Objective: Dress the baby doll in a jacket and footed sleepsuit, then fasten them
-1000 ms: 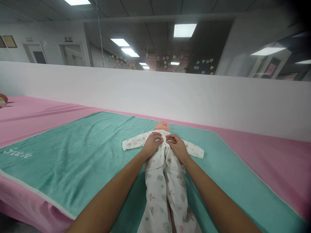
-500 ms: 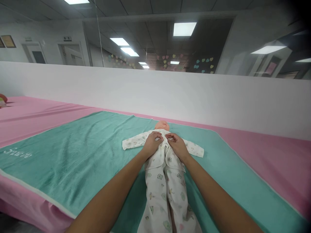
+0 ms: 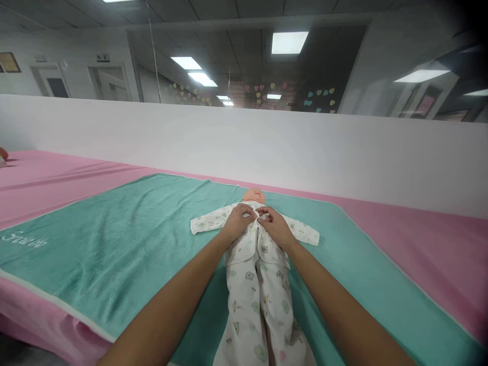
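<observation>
A baby doll (image 3: pixel 254 194) lies on its back, head away from me, its sleeves stretched out to both sides. It wears a white printed jacket (image 3: pixel 244 247) and matching trousers (image 3: pixel 251 310). At the chest, my left hand (image 3: pixel 239 219) pinches one front edge of the jacket. My right hand (image 3: pixel 275 226) pinches the opposite edge, the fingertips of both hands almost meeting at the front opening. Below the hands the jacket's two front panels part slightly. Whatever fastener lies between the fingers is too small to make out.
Under the doll a teal towel (image 3: pixel 125 244) with a pale border is spread over a pink sheet (image 3: pixel 430 244). Behind stands a low white wall (image 3: pixel 229 137) with a mirror or glass above it. At the far left edge part of another object (image 3: pixel 3 154) shows.
My hands have come slightly closer together at the jacket's front, the right one shifting a little to the left. The view has tilted very slightly.
</observation>
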